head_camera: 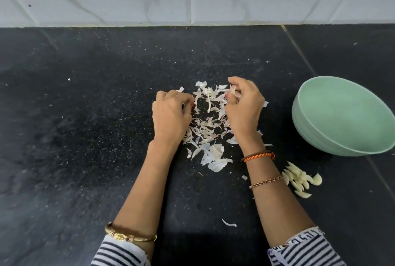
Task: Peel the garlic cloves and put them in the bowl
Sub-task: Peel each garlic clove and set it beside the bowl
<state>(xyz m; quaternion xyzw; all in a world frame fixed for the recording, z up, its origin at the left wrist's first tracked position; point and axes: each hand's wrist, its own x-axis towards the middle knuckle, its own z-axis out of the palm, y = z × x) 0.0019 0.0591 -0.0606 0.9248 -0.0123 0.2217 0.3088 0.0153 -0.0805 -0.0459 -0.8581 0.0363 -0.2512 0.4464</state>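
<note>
From the head view, both hands work over a heap of garlic skins (208, 131) on the black counter (85, 116). The right hand (243, 109) pinches a papery piece of garlic; the left hand (171, 113) is curled, its hold unclear. Peeled cloves (300, 179) lie right of the skins, just below the green bowl (342, 116).

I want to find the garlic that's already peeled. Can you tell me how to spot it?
Start at the big green bowl on the right of the black counter. Just in front of it, beside the right forearm, lies a small heap of peeled cloves. They are smooth, plump and yellowish, unlike the thin, papery white skins between the hands.
</note>
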